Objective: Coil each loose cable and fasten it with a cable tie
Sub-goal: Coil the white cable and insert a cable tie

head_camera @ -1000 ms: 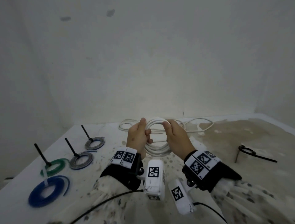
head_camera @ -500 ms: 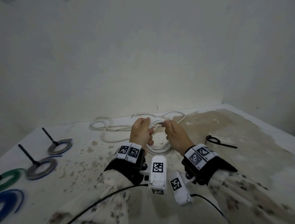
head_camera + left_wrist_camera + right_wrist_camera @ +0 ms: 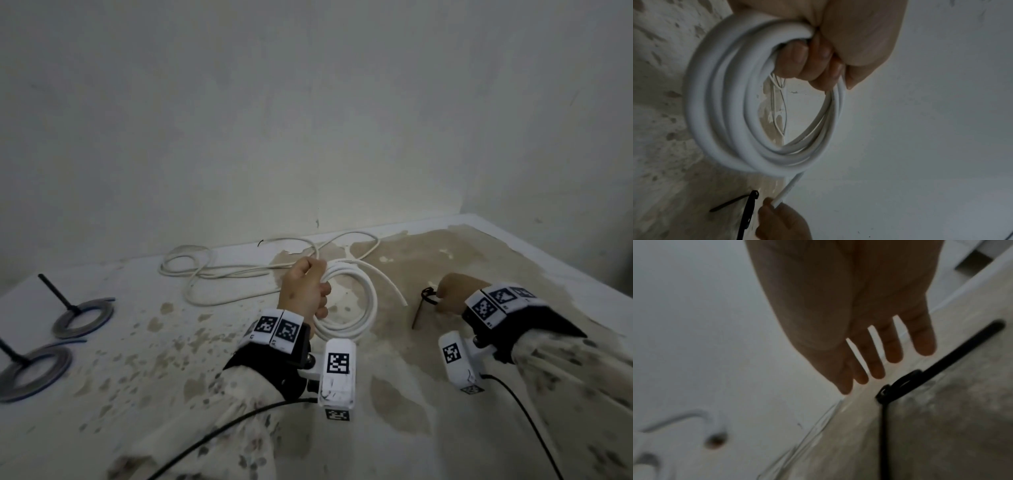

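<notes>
My left hand (image 3: 305,291) grips a coiled white cable (image 3: 356,318) held just above the table, fingers curled round the bundled turns (image 3: 760,146). The coil's free end (image 3: 394,291) sticks out to the right. My right hand (image 3: 452,294) is apart from the coil, low over black cable ties (image 3: 424,301) that lie on the table. In the right wrist view its fingers (image 3: 875,369) are straight and hold nothing, just beside the looped ties (image 3: 898,387). The left wrist view shows the ties (image 3: 748,211) next to the right hand's fingertips.
A second loose white cable (image 3: 205,274) sprawls along the wall at the back of the stained table (image 3: 445,394). Two grey coils fastened with black ties (image 3: 84,317) (image 3: 34,371) lie at the far left. The table's right edge (image 3: 548,267) runs close to the right hand.
My right hand has let go of the white coil and moved right, down to the black cable ties. The left hand keeps the coil. The view has swung to the right.
</notes>
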